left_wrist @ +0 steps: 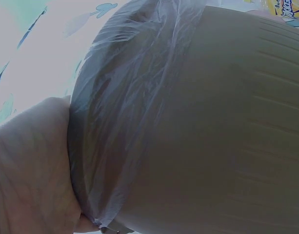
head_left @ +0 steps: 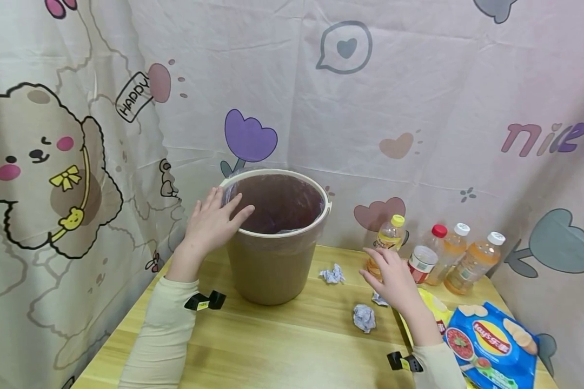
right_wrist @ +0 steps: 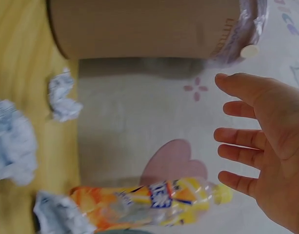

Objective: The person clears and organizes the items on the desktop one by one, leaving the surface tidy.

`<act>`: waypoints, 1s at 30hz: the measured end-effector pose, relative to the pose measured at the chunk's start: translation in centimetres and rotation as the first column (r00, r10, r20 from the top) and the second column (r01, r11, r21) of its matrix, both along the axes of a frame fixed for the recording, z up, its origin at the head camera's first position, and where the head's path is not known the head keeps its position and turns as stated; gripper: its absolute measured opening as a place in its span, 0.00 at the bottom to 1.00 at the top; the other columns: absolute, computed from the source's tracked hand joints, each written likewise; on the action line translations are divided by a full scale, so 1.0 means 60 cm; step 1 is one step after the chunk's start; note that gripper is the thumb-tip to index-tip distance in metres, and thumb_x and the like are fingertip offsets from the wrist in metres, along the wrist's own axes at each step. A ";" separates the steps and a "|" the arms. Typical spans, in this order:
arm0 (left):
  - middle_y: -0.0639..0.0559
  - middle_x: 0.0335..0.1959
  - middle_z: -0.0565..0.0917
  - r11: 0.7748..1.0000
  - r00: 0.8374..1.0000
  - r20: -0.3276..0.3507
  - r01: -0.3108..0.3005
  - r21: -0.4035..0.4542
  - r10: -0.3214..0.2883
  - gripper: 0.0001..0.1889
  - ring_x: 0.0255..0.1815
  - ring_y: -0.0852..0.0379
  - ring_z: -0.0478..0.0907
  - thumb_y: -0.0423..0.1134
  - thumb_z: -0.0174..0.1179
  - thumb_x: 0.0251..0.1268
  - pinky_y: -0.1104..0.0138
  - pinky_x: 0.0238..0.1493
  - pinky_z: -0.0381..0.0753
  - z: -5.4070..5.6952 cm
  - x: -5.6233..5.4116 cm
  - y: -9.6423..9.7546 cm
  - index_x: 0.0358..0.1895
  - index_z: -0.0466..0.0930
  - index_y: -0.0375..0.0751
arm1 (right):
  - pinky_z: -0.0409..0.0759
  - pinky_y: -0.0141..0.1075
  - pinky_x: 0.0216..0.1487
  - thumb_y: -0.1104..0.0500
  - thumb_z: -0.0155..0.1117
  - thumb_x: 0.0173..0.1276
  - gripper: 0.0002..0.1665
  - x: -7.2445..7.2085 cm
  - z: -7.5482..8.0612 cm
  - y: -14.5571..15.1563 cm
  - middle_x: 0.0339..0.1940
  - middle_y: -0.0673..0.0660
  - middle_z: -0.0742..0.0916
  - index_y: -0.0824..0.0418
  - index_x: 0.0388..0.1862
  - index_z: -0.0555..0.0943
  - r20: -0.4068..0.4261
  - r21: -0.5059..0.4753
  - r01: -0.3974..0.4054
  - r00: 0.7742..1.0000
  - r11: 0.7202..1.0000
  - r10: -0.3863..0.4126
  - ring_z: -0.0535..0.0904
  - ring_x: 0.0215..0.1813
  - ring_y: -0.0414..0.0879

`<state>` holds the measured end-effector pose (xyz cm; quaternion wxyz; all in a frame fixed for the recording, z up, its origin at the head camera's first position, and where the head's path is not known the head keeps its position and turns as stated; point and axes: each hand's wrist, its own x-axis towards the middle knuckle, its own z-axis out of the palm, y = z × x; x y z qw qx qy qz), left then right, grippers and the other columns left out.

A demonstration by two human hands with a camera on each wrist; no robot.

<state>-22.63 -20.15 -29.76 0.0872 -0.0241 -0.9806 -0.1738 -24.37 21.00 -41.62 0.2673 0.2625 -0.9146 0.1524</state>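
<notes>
A brown trash bin [head_left: 270, 270] with a pale rim stands upright on the table, lined with a clear plastic bag [left_wrist: 134, 87] folded over its edge. My left hand [head_left: 211, 224] rests at the left side of that rim, fingers spread and reaching over the opening. In the left wrist view the palm lies against the bagged edge. Holding nothing, my right hand [right_wrist: 276, 151] is raised with its fingers extended and apart. It is nearest to a yellow-capped drink bottle [right_wrist: 159, 202], which it partly covers in the head view. Crumpled paper balls [head_left: 364, 318] lie between bin and right hand.
To the right stand a red-capped bottle [head_left: 424, 259] and two white-capped bottles [head_left: 474, 265] of orange drink. In front of them lie a blue chip bag [head_left: 496, 346] and a yellow bag [head_left: 435, 305]. A printed curtain [head_left: 292, 108] hangs behind the wooden table [head_left: 272, 346].
</notes>
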 end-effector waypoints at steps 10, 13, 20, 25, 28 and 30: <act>0.35 0.80 0.40 1.000 1.000 -0.006 0.000 0.006 0.000 0.46 0.81 0.39 0.31 0.77 0.24 0.65 0.38 0.76 0.32 -0.004 0.000 -0.001 0.77 0.54 0.50 | 0.76 0.56 0.49 0.50 0.74 0.56 0.32 0.026 -0.075 0.025 0.51 0.59 0.83 0.58 0.58 0.79 0.032 0.040 0.014 0.999 0.999 -0.015 0.77 0.54 0.58; 0.35 0.80 0.40 1.000 1.000 -0.010 0.000 0.008 0.000 0.46 0.81 0.39 0.31 0.77 0.24 0.65 0.38 0.76 0.33 -0.003 0.000 -0.002 0.77 0.54 0.50 | 0.77 0.55 0.47 0.50 0.75 0.55 0.32 0.035 -0.089 0.028 0.49 0.59 0.83 0.58 0.58 0.79 0.055 0.051 0.027 0.998 0.998 -0.030 0.78 0.53 0.57; 0.35 0.80 0.40 1.000 1.000 -0.011 0.001 0.005 -0.001 0.46 0.81 0.40 0.30 0.77 0.24 0.65 0.38 0.77 0.32 -0.002 -0.001 -0.002 0.77 0.54 0.51 | 0.78 0.52 0.46 0.47 0.73 0.57 0.31 0.053 -0.112 0.031 0.49 0.57 0.83 0.57 0.58 0.80 0.164 0.088 0.070 0.983 0.994 -0.084 0.79 0.53 0.54; 0.35 0.80 0.40 1.000 1.000 -0.017 0.000 -0.001 0.000 0.46 0.81 0.39 0.30 0.77 0.24 0.65 0.38 0.76 0.33 -0.003 -0.003 -0.003 0.77 0.54 0.51 | 0.78 0.54 0.49 0.46 0.75 0.54 0.34 0.059 -0.125 0.033 0.51 0.58 0.83 0.56 0.59 0.79 0.229 0.119 0.051 0.970 0.992 -0.078 0.79 0.55 0.56; 0.35 0.80 0.40 1.000 1.000 -0.014 -0.001 -0.002 0.001 0.46 0.81 0.39 0.31 0.77 0.24 0.65 0.38 0.77 0.33 -0.004 -0.003 -0.003 0.77 0.54 0.51 | 0.78 0.56 0.50 0.44 0.76 0.51 0.38 0.062 -0.134 0.035 0.53 0.59 0.83 0.56 0.61 0.78 0.278 0.134 0.038 0.958 0.990 -0.074 0.78 0.56 0.57; 0.35 0.80 0.40 1.000 1.000 -0.010 0.000 -0.003 0.000 0.47 0.81 0.40 0.31 0.78 0.24 0.65 0.38 0.77 0.33 -0.004 -0.004 -0.002 0.77 0.54 0.51 | 0.77 0.56 0.50 0.43 0.77 0.50 0.41 0.062 -0.140 0.036 0.54 0.60 0.83 0.56 0.62 0.78 0.308 0.141 0.030 0.949 0.990 -0.073 0.78 0.57 0.58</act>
